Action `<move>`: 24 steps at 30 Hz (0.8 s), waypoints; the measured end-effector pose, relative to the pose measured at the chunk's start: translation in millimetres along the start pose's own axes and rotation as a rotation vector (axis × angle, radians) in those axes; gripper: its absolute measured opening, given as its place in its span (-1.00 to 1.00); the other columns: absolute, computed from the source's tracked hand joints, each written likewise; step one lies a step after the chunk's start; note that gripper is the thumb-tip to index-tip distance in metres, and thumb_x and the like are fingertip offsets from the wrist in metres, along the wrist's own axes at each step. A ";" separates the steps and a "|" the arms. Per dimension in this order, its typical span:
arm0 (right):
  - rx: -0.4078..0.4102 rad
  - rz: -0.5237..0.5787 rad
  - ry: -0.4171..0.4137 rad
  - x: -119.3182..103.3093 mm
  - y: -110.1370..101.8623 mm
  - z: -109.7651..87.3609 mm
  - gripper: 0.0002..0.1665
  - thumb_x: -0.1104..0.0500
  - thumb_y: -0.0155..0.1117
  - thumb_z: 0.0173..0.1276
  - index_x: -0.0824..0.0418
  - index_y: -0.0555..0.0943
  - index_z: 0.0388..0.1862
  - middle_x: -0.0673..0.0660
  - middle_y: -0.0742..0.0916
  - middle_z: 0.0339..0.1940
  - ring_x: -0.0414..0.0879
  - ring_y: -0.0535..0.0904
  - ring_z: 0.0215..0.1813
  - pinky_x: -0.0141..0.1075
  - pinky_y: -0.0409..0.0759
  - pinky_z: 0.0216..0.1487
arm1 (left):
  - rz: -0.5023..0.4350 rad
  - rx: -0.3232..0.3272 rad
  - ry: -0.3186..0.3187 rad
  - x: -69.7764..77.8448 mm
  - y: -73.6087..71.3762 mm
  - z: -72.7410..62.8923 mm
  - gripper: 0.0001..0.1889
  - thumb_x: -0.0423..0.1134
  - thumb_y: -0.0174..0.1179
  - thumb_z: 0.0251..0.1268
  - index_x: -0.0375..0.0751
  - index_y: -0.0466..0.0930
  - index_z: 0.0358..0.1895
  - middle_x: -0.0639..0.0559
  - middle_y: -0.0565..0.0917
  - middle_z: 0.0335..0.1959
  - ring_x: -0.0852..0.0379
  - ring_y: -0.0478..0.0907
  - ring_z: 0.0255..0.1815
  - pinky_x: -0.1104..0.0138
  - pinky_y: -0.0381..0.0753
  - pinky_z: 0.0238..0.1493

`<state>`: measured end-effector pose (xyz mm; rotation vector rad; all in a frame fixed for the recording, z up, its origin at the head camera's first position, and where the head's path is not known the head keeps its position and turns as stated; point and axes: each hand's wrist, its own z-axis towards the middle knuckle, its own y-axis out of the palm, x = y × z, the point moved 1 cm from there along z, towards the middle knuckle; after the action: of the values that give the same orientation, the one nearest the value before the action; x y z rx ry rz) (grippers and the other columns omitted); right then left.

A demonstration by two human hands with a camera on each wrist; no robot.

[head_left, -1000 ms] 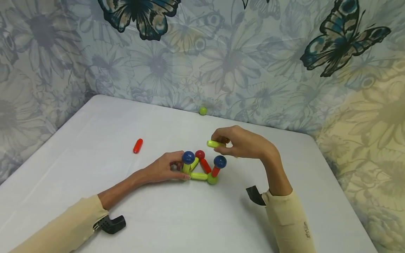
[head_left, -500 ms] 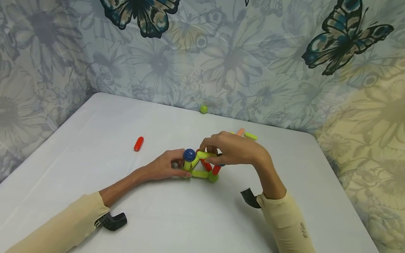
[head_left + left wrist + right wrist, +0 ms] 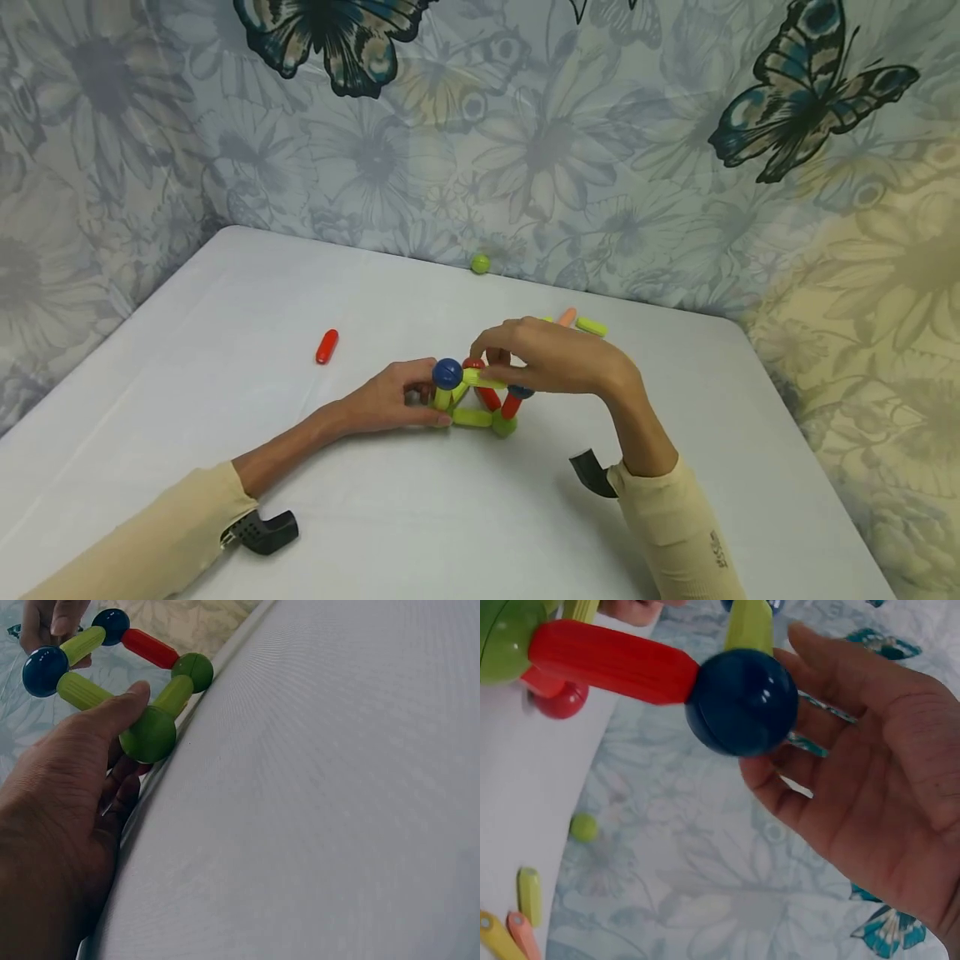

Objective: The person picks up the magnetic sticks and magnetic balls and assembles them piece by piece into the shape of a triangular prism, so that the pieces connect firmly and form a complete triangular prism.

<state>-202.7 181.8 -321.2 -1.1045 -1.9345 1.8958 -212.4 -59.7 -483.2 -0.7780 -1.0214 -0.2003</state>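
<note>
A frame of magnetic balls and rods stands on the white table (image 3: 360,517). My left hand (image 3: 390,398) grips its near-left corner, thumb by a green ball (image 3: 148,735) and the upright yellow-green rod (image 3: 82,691). A top yellow-green rod (image 3: 483,379) bridges the left blue ball (image 3: 447,374) and the right blue ball (image 3: 742,702). My right hand (image 3: 562,354) pinches this top rod from above. Beneath the right blue ball is a red rod (image 3: 150,649), reaching down to another green ball (image 3: 193,673). A red ball (image 3: 473,364) sits at the back, partly hidden.
A loose red rod (image 3: 327,347) lies left of the frame. Behind my right hand are a peach rod (image 3: 567,317) and a yellow-green rod (image 3: 592,327). One loose green ball (image 3: 480,264) rests at the far table edge, against the patterned cloth backdrop (image 3: 375,158).
My right hand has moved left and down, bringing the yellow-green rod from beside the frame to between the two blue balls. The left hand keeps its grip in place.
</note>
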 end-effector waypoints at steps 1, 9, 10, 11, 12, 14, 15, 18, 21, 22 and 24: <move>0.046 -0.006 -0.003 0.7 -2.3 -2.1 -0.74 0.09 0.28 0.57 0.03 0.70 0.16 -0.12 0.79 -0.10 -0.29 0.66 -0.11 -0.32 0.65 -0.03 | 0.004 0.001 0.002 -0.2 -0.4 -0.1 -0.65 -0.14 0.49 0.26 -0.07 0.65 0.06 0.14 0.61 -0.20 0.13 0.55 -0.19 0.37 0.56 -0.12; 0.397 0.032 0.060 16.9 -25.9 -25.0 -0.74 0.31 0.16 0.59 0.24 0.68 0.14 0.10 0.81 -0.03 -0.07 0.72 -0.06 -0.13 0.68 0.01 | 0.019 -0.004 -0.002 0.8 -2.3 0.2 -0.64 -0.14 0.50 0.26 -0.06 0.67 0.08 0.16 0.59 -0.22 0.12 0.55 -0.19 0.38 0.54 -0.15; 0.410 0.025 0.079 19.5 -28.2 -27.3 -0.75 0.32 0.16 0.59 0.24 0.68 0.13 0.11 0.81 -0.02 -0.07 0.72 -0.06 -0.12 0.68 0.01 | 0.022 -0.004 -0.006 1.0 -2.5 0.2 -0.64 -0.14 0.50 0.25 -0.05 0.67 0.07 0.16 0.59 -0.23 0.12 0.55 -0.20 0.38 0.54 -0.16; 0.417 0.016 0.093 21.7 -30.3 -29.5 -0.75 0.32 0.17 0.58 0.25 0.68 0.13 0.12 0.81 -0.03 -0.06 0.71 -0.08 -0.10 0.68 0.01 | 0.022 -0.003 -0.009 0.9 -2.7 0.1 -0.64 -0.14 0.50 0.25 -0.05 0.67 0.07 0.16 0.59 -0.23 0.12 0.55 -0.20 0.38 0.54 -0.16; 0.418 0.004 0.107 24.2 -32.0 -31.4 -0.75 0.32 0.19 0.57 0.27 0.68 0.13 0.14 0.81 -0.02 -0.05 0.71 -0.08 -0.10 0.68 0.01 | 0.024 -0.001 -0.015 0.8 -2.9 -0.2 -0.64 -0.14 0.50 0.25 -0.05 0.67 0.08 0.17 0.59 -0.23 0.12 0.55 -0.20 0.38 0.54 -0.16; 0.415 -0.017 0.132 28.0 -34.9 -34.0 -0.75 0.32 0.22 0.55 0.28 0.69 0.13 0.15 0.82 -0.06 -0.03 0.71 -0.11 -0.09 0.68 0.00 | 0.027 0.003 -0.023 0.9 -3.1 -0.5 -0.64 -0.15 0.50 0.24 -0.05 0.67 0.08 0.17 0.59 -0.24 0.12 0.55 -0.20 0.39 0.53 -0.17; 0.409 -0.023 0.142 29.7 -36.1 -35.0 -0.75 0.33 0.25 0.53 0.30 0.69 0.12 0.16 0.82 -0.09 -0.03 0.72 -0.12 -0.08 0.68 -0.01 | 0.029 0.005 -0.026 1.0 -3.0 -0.6 -0.64 -0.15 0.50 0.24 -0.05 0.67 0.07 0.17 0.59 -0.24 0.12 0.55 -0.20 0.39 0.53 -0.17; 0.362 -0.023 0.201 35.0 -37.3 -37.7 -0.76 0.31 0.27 0.52 0.30 0.68 0.10 0.15 0.83 -0.17 -0.02 0.73 -0.14 -0.07 0.66 0.00 | 0.033 0.011 -0.030 1.4 -2.3 -0.6 -0.64 -0.15 0.50 0.24 -0.06 0.67 0.07 0.16 0.58 -0.25 0.12 0.54 -0.20 0.38 0.52 -0.18; 0.276 -0.021 0.276 44.2 -35.0 -38.6 -0.77 0.30 0.26 0.52 0.31 0.68 0.09 0.16 0.83 -0.18 0.01 0.74 -0.11 -0.05 0.68 0.02 | 0.034 0.006 -0.034 1.7 -1.0 -0.4 -0.64 -0.14 0.49 0.25 -0.06 0.66 0.07 0.17 0.58 -0.26 0.12 0.55 -0.20 0.38 0.52 -0.18; 0.240 -0.013 0.315 48.5 -33.6 -38.7 -0.76 0.30 0.25 0.52 0.30 0.67 0.10 0.17 0.83 -0.15 0.03 0.73 -0.09 -0.04 0.68 0.03 | 0.034 0.005 -0.035 1.8 -0.7 -0.2 -0.64 -0.13 0.49 0.25 -0.06 0.66 0.07 0.18 0.58 -0.27 0.12 0.55 -0.20 0.38 0.52 -0.19; 0.146 0.008 0.389 59.4 -30.6 -38.5 -0.73 0.30 0.23 0.52 0.27 0.67 0.14 0.21 0.81 -0.06 0.06 0.72 -0.04 -0.02 0.69 0.03 | 0.035 0.006 -0.031 1.9 -0.4 0.4 -0.64 -0.13 0.50 0.24 -0.05 0.67 0.07 0.18 0.58 -0.26 0.11 0.55 -0.20 0.39 0.52 -0.19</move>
<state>-230.7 252.3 -307.4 -1.3195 -1.5579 1.6438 -211.9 -59.4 -481.3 -0.7953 -1.0368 -0.1559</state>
